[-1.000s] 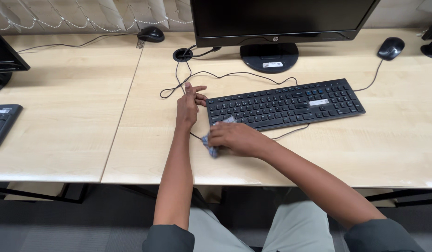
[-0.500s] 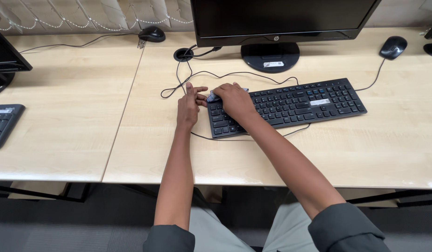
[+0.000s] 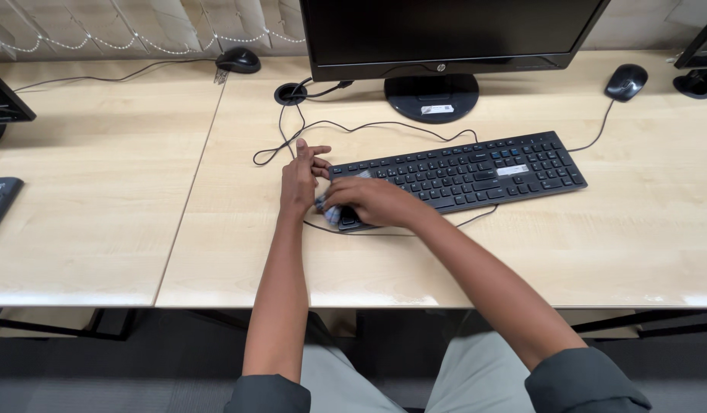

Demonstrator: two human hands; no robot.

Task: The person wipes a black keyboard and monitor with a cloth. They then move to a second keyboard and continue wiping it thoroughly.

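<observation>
Head view looks down on a pale wooden counter [image 3: 522, 252] where a black keyboard [image 3: 476, 168] lies slanted, near the middle and closer to the far edge than the near one. At the keyboard's left end, the right hand [image 3: 369, 203] presses a small pale cloth [image 3: 332, 214] against the near-left corner of the keyboard; its fingers are curled down over the cloth, gripping it. Just beside it, the left hand [image 3: 298, 180] rests flat on the counter at the keyboard's left end, fingers loosely spread and holding nothing, fingertips touching the keyboard's edge. A thin black cable [image 3: 346, 126] loops across the counter behind the hands. By the far edge stands a monitor [image 3: 445, 34] on a round base, with a black mouse [image 3: 626, 81] toward the far-right corner.
</observation>
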